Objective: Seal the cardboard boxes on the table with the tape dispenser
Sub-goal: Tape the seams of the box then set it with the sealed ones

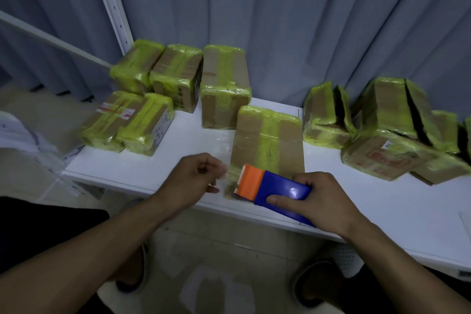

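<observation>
Grey curtains (280,20) hang behind a white counter (153,168). Taped cardboard boxes (132,120) sit at the left, closed, their contents hidden. The left hand (196,176) has its fingers (216,166) curled, seemingly pinching a clear tape strip (230,177), likely thin and clingy. The centre box (267,140) looks light and stiff. The right hand (323,199) clamps the hard, probably slick tape dispenser (277,186) by its blue body at the counter's near edge. The right boxes (397,122) show dark gaps.
</observation>
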`<state>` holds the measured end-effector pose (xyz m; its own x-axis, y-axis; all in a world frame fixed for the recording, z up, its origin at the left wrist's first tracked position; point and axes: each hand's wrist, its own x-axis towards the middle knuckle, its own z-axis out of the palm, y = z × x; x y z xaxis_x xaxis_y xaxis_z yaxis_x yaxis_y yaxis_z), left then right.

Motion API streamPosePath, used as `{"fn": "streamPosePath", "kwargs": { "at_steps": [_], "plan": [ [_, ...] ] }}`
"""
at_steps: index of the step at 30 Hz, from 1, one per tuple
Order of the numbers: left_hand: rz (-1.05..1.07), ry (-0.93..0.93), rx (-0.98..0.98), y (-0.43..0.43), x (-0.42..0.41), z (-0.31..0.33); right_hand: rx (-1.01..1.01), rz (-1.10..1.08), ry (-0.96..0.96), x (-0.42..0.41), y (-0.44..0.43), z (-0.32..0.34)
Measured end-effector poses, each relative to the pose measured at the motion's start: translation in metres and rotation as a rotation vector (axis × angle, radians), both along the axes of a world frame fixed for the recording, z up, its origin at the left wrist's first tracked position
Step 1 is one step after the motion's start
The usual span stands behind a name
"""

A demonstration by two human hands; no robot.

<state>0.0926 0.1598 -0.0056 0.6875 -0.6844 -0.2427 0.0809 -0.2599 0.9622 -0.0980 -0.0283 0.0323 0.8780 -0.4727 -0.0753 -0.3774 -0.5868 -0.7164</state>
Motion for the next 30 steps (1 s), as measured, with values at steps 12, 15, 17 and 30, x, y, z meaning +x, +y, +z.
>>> {"fn": "streamPosePath", "kwargs": {
  "at_steps": [12,15,17,30],
  "plan": [
    [0.189,0.052,0.147,0.008,0.031,-0.051,-0.347,-0.086,0.296,-0.002,-0.005,0.013],
    [0.201,0.077,0.156,0.0,0.028,-0.063,-0.446,-0.088,0.388,0.005,-0.001,0.013],
    [0.21,0.114,0.153,-0.007,0.028,-0.071,-0.494,-0.094,0.421,0.008,0.0,0.012],
    [0.127,0.205,0.185,-0.064,0.02,-0.102,-0.513,-0.148,0.581,0.032,-0.016,0.005]
  ]
}}
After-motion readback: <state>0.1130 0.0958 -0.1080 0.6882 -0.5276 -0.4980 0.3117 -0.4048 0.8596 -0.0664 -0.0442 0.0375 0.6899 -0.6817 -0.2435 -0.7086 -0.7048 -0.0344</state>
